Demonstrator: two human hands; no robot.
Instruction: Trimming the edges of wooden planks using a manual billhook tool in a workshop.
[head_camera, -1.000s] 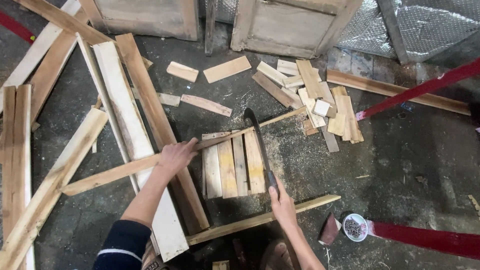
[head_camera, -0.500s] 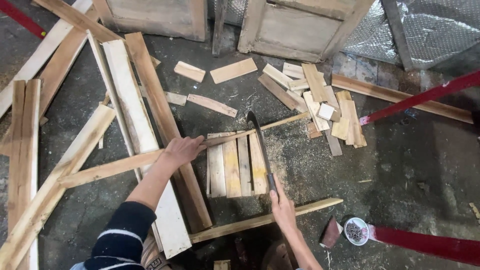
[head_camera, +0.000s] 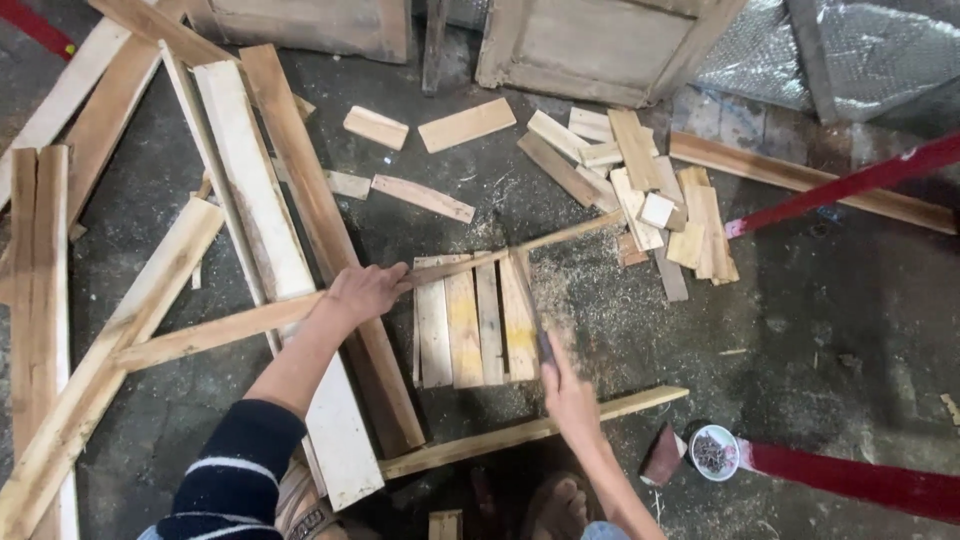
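My left hand (head_camera: 366, 292) presses down on a long thin wooden strip (head_camera: 215, 332) that runs from the left across a row of short upright slats (head_camera: 472, 322). My right hand (head_camera: 566, 386) grips the handle of a hand saw (head_camera: 529, 297), whose dark blade lies across the strip near the right end of the slats. Sawdust covers the floor just right of the blade. A second long strip (head_camera: 535, 430) lies on the floor below the slats, close to my right wrist.
Long planks (head_camera: 255, 210) lie to the left. A heap of short offcuts (head_camera: 650, 195) sits at upper right, wooden frames (head_camera: 590, 45) behind. Red bars (head_camera: 850, 185) cross the right side. A small round tin of nails (head_camera: 713, 452) stands at lower right.
The saw blade has slid down toward me across the strip, my right hand pulling back. My left hand stays pressed on the strip.
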